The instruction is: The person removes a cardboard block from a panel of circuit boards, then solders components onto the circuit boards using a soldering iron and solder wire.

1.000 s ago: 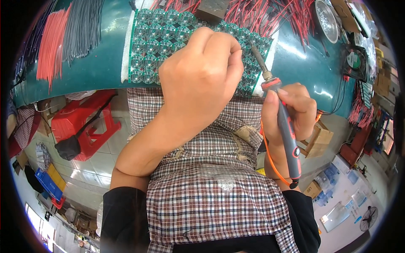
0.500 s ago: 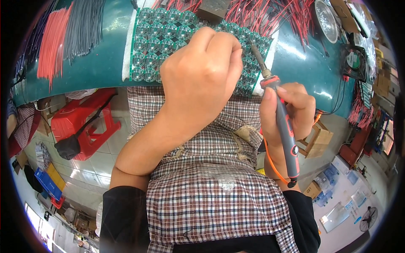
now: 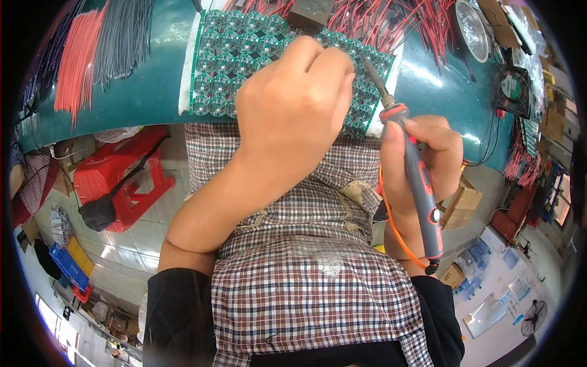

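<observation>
A panel of small green circuit boards point(image 3: 214, 64) lies on a white pad point(image 3: 185, 92) at the table's near edge. Over its middle, my left hand point(image 3: 293, 98) is closed with its fingers curled down; whatever they pinch is hidden behind the hand. My right hand point(image 3: 428, 150) grips a grey and red soldering iron point(image 3: 419, 177), thumb and fingers around the handle. The iron's metal tip points up and left over the right part of the panel. From the handle's lower end runs an orange cord point(image 3: 396, 229).
Bundles of red wires point(image 3: 78, 61) and grey wires point(image 3: 124, 43) lie at the left. Behind the panel are a dark block point(image 3: 310, 13) and loose red and black wires point(image 3: 367, 24). A metal bowl point(image 3: 472, 30) and a small fan point(image 3: 512, 90) stand right. A red stool point(image 3: 116, 177) is below.
The soldering iron and my right hand have shifted slightly right and down. My left hand has moved a little to the right and up, still closed.
</observation>
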Motion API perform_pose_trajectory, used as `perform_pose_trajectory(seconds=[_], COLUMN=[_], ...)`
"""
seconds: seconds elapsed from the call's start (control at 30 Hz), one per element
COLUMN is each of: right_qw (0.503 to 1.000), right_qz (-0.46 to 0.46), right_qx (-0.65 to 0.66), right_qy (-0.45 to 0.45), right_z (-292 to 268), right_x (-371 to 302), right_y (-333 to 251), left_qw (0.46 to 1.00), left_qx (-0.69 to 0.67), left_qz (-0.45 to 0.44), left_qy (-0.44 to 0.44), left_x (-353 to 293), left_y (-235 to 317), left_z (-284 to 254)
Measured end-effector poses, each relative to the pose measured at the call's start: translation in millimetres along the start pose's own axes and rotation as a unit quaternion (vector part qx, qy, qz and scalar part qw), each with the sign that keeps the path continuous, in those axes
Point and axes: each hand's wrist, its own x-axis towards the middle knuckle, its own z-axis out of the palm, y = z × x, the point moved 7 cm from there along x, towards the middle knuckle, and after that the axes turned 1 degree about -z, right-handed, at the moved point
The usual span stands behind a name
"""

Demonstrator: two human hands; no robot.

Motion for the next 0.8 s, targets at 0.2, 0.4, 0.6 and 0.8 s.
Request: perform_pose_trajectory(seconds=[0.2,0.4,0.6,0.8], right_qw=[0.999,0.999,0.999,0.999], right_qz=[-0.023,-0.019,-0.041,-0.042], right_qx=[0.009,0.025,0.017,-0.004], right_qy=[0.021,-0.001,0.024,0.014], right_z=[-15,-16,-11,-4], right_x=[-7,-15,-11,-5], right_y=[-8,-10,-2,0], left_qw=[1.000,0.999,1.000,0.999], left_qx=[-0.022,-0.032,-0.030,-0.031], left_qz=[-0.007,-0.018,-0.002,-0.016], left_qy=[0.004,-0.008,0.000,-0.009], left_x=[-6,-12,-9,-9], left_y=[0,-1,2,1], left_z=[-10,-9,-7,-7])
